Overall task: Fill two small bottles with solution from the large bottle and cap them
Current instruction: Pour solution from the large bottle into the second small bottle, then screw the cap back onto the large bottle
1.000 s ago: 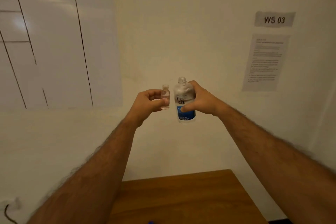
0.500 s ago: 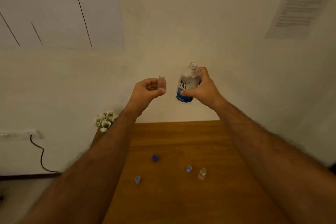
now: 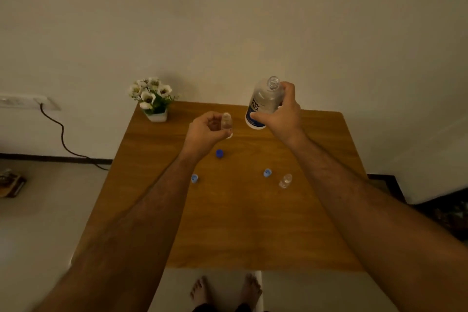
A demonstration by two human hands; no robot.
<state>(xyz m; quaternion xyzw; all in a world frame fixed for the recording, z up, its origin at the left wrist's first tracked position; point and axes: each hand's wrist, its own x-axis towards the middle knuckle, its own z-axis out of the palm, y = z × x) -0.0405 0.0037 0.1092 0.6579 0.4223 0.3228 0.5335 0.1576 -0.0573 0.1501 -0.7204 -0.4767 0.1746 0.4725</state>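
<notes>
Your left hand (image 3: 209,130) had its grip pinched around a small clear bottle (image 3: 227,123), holding it upright and uncapped above the far half of the wooden counter (image 3: 235,230). Your right hand (image 3: 281,111) had its grip wrapped round the large bottle (image 3: 263,101), fingers curled over the blue-and-white label, with the open neck up and tipped slightly to the right; the two bottles were near each other but apart. On the counter, the second small bottle (image 3: 285,180) stood uncapped toward the right, under your right forearm's line, with a light blue cap (image 3: 267,173) just beside it on its left. Another light blue cap (image 3: 194,178) lay close by your left forearm, and a darker blue cap (image 3: 219,154) lay between the two, nearer your left wrist. A small pot of white flowers (image 3: 152,99) stood at the far left corner of the counter, by the wall. A dark cable (image 3: 63,134) ran down the wall from a socket strip to the floor on the left. Your bare feet (image 3: 225,291) showed beneath the near edge of the counter.
</notes>
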